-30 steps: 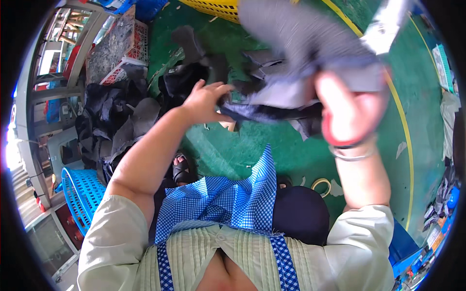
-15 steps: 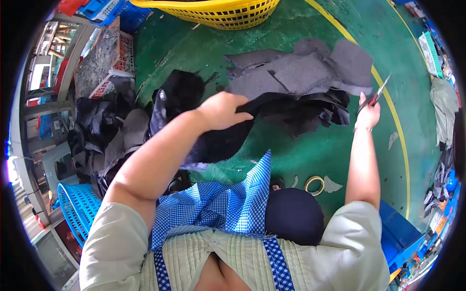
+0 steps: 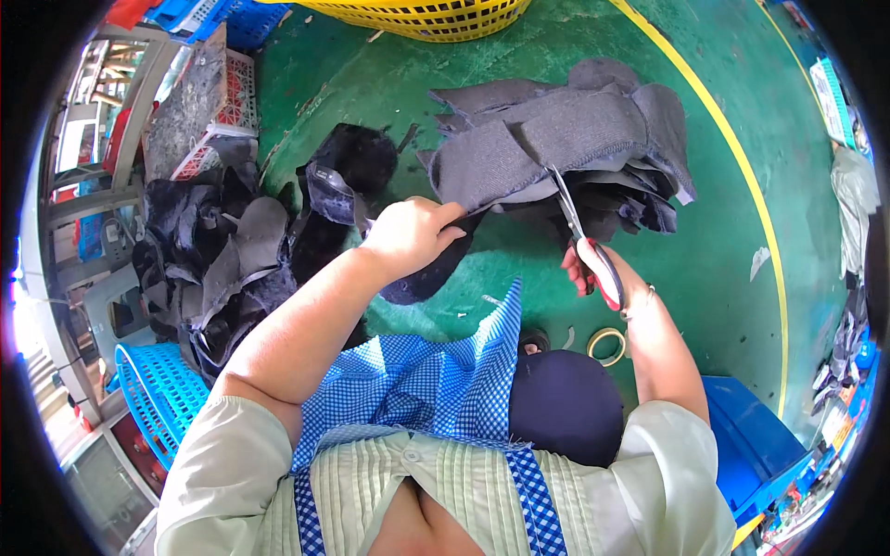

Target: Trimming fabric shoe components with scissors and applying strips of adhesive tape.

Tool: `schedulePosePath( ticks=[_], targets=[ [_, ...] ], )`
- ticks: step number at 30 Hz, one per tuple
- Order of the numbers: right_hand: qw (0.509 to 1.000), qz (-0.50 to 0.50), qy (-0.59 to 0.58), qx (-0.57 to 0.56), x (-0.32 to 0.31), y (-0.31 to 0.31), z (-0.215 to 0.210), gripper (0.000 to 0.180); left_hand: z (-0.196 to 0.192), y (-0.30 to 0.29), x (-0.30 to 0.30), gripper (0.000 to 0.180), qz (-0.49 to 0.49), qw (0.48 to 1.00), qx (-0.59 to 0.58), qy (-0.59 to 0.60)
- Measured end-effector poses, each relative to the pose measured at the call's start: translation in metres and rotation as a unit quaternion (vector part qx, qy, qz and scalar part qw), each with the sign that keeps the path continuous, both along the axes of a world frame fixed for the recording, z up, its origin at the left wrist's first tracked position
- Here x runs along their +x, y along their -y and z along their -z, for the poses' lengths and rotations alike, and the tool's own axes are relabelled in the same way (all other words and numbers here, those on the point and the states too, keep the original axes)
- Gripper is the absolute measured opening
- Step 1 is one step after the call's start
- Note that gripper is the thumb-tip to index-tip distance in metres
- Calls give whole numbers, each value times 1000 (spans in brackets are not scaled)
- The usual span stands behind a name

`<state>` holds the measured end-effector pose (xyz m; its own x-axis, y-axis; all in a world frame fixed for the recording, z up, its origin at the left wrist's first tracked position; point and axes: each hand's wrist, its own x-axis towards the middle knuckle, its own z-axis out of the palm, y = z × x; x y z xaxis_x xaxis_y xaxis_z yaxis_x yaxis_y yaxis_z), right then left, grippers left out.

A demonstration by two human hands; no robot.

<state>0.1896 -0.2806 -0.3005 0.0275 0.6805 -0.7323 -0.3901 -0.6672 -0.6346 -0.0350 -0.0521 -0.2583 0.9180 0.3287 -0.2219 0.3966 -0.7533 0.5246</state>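
Observation:
A heap of dark grey fabric pieces (image 3: pixel 501 167) with a stitched edge lies on the green floor in front of me. My left hand (image 3: pixel 414 233) pinches the near left edge of a grey piece between thumb and fingers. Black plush fabric (image 3: pixel 422 278) hangs below that hand. My right hand (image 3: pixel 593 273) holds scissors (image 3: pixel 570 213) by the red and white handles. Their blades point away from me and overlap the heap's near edge; whether they touch the cloth I cannot tell.
More black and grey scraps (image 3: pixel 218 255) are piled at left, near a blue basket (image 3: pixel 162 394). A yellow basket (image 3: pixel 436 20) stands at the far side. A tape roll (image 3: pixel 606 347) lies near a dark round seat (image 3: pixel 565 408). A blue bin (image 3: pixel 746 435) is at right.
My right hand with the scissors has come left and nearer to me, the blades swinging round over the heap's near edge. The grey piece has shifted; my left hand stays at its edge.

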Motion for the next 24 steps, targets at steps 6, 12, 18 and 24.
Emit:
schedulePosePath(
  ticks=[6, 12, 18, 24],
  targets=[
    [998, 25, 49, -34, 2, -24, -13, 50, -7, 7, -11, 23, 15, 997, 75, 25],
    [991, 44, 39, 123, -78, -94, -57, 35, -40, 61, -13, 15, -2, 989, 147, 30],
    [918, 221, 171, 281, -54, -129, -97, 20, -77, 22, 4, 45, 2, 1000, 8, -2],
    [794, 449, 198, 358, 43, -141, -117, 11, -62, -59, 3, 43, 3, 974, -217, 65]
  ],
)
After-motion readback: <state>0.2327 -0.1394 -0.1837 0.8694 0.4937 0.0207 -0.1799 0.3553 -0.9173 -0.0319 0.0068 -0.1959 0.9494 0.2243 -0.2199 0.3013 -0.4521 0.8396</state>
